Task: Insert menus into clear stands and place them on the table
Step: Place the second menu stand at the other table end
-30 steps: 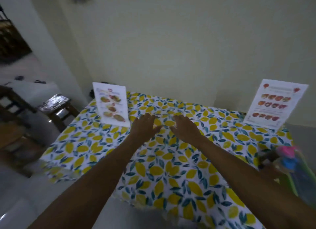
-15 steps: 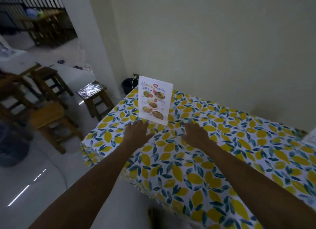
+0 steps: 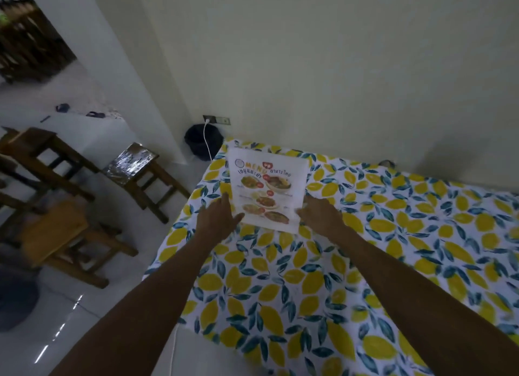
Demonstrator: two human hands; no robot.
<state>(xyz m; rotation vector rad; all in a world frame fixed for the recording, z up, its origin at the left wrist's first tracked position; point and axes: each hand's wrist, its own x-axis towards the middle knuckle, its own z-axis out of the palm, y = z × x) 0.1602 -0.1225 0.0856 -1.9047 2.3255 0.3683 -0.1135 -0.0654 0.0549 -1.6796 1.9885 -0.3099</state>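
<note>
A white menu with food photos, in its clear stand (image 3: 268, 189), stands upright near the far left corner of the table with the lemon-print cloth (image 3: 323, 277). My left hand (image 3: 217, 217) reaches to the stand's lower left edge, fingers spread and touching or nearly touching it. My right hand (image 3: 320, 214) is at the lower right edge, fingers extended toward the base. Whether either hand grips the stand is unclear. The second menu stand is out of view.
A cream wall runs behind the table. A dark bin (image 3: 202, 141) with a white cable sits on the floor by the table's corner. Wooden stools (image 3: 140, 176) and a chair (image 3: 60, 232) stand on the white tiled floor to the left.
The view has swung left, so the right-hand menu stand left the frame. Both hands moved forward from the bare cloth to the sides of the left menu stand.
</note>
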